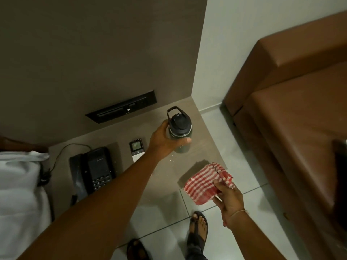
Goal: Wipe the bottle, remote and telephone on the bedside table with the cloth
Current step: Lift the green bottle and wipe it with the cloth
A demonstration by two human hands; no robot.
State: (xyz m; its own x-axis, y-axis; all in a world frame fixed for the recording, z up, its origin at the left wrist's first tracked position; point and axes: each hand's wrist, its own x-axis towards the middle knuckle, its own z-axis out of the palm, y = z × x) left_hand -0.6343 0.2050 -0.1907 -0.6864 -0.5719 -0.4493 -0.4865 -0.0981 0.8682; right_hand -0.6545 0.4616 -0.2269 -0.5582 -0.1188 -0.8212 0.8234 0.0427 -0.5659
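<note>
A dark bottle point(179, 128) with a black lid and carry loop stands upright near the far right corner of the bedside table point(204, 147). My left hand point(165, 140) is wrapped around its body. My right hand point(228, 198) holds a folded red-and-white checked cloth point(206, 182) over the table's front right corner. A small remote point(137, 149) with a lit screen lies left of the bottle, partly behind my left wrist. A black desk telephone point(93, 169) with keypad sits at the table's left.
A brown upholstered bench point(293, 102) stands to the right across a strip of tiled floor point(242, 158). White bedding point(18, 194) borders the table on the left. A black switch panel point(122, 108) is set in the wall behind. My sandalled feet point(199, 224) are below.
</note>
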